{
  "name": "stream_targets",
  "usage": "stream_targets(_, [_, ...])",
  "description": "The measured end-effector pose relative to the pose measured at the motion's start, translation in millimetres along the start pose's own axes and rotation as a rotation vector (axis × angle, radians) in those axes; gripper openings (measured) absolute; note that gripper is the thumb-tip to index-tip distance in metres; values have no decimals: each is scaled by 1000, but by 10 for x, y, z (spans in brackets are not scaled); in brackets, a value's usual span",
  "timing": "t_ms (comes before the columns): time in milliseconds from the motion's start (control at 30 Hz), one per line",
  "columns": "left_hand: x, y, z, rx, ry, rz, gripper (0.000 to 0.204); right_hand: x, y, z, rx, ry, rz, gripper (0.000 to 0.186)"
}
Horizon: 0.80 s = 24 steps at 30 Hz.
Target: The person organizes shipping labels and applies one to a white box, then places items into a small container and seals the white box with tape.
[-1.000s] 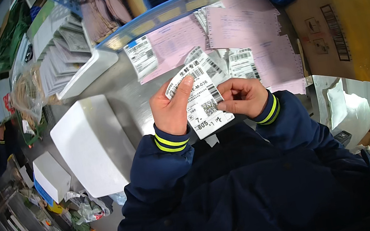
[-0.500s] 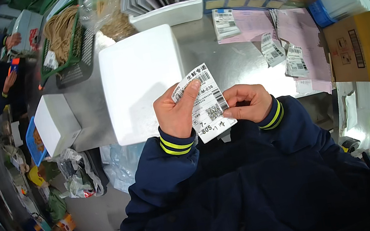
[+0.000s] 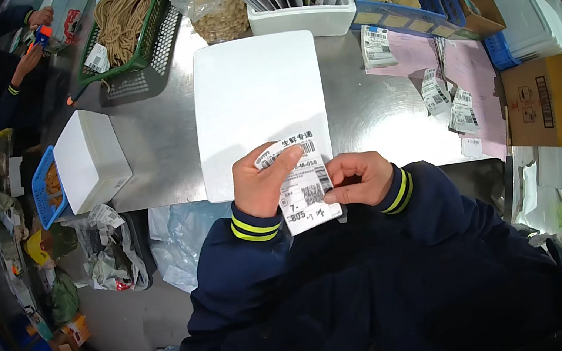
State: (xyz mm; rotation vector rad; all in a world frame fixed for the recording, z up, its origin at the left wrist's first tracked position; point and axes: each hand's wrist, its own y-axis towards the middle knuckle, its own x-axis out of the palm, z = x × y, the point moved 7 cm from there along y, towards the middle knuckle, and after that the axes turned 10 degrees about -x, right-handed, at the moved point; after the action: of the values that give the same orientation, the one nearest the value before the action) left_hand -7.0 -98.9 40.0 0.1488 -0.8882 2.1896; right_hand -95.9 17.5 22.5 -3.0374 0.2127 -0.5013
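A white shipping label (image 3: 308, 204) with barcodes and a square code is up in front of my body, over the near edge of the table. My left hand (image 3: 258, 188) grips it, thumb pressed flat on the printed face. At the label's right edge, my right hand (image 3: 366, 179) pinches with thumb and index finger, the other fingers curled behind. Just beyond both hands lies a white foam box (image 3: 257, 97), its plain top facing up; the label covers part of its near edge.
Pink sheets (image 3: 478, 77) with more printed labels lie at right, near a cardboard box (image 3: 546, 102). Along the back stand a green basket of cord-like strands (image 3: 128, 26), a foam box of packets (image 3: 303, 21) and blue crates (image 3: 412, 21). Another person's hand (image 3: 30, 63) holds an orange-blue device at far left.
The view has shifted, so the table things sit further right. Both hands still hold the label, which now appears lower and more upright.
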Motion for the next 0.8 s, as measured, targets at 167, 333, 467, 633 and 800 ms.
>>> stream_targets(167, [34, -20, -31, -38, 188, -60, 18, -293, 120, -290, 0, -85, 151, 23])
stream_targets(333, [194, -36, -108, -108, 274, -157, 18, -382, 217, -507, -5, -254, 3, 15])
stream_targets(467, [209, -26, -146, -123, 336, -199, 16, -395, 215, -466, 0, -243, -40, 11])
stream_targets(633, [245, -59, -144, -136, 360, -224, 17, -321, 189, -452, 84, -177, -117, 6])
stream_targets(800, [225, -74, -202, -156, 331, -230, 17, -298, 174, -411, 107, -150, -144, 6])
